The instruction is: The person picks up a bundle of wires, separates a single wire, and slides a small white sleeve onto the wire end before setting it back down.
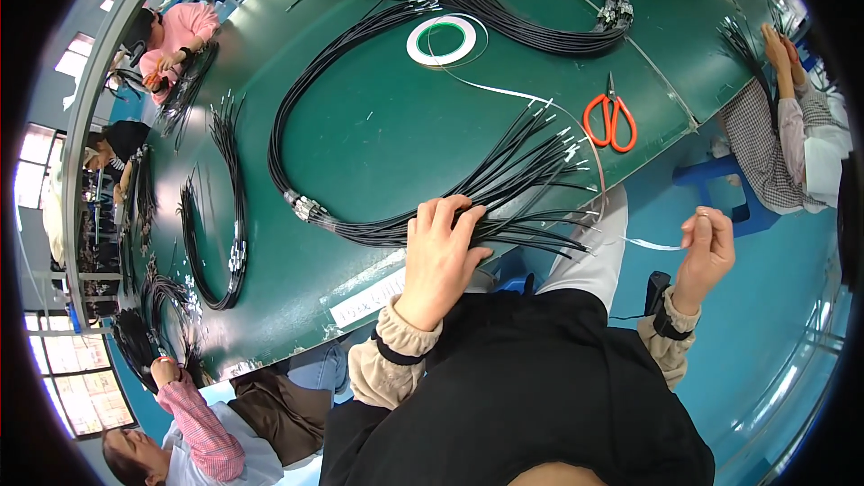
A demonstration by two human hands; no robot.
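Green matting covers the long workbench (378,135), which runs from about 7 o'clock up to 1 o'clock across the view, with a blue floor beyond its near edge. At the centre lies a looped bundle of black cables (360,117), its loose metal-tipped ends fanning out toward 3 o'clock. The left hand (438,256) lies flat on the bundle near those ends, fingers spread and pressing the cables down against the bench. The right hand (706,252), well off the bench at about 4 o'clock, pinches the end of a thin white tape strip (576,130) between thumb and fingertips; the strip arcs back up to a white tape roll (441,40) lying at 12 o'clock. Orange-handled scissors (610,117) lie just beside the strip at about 2 o'clock. More black cable bundles (540,27) lie farther along the bench, and other people sit at both ends handling similar cables.
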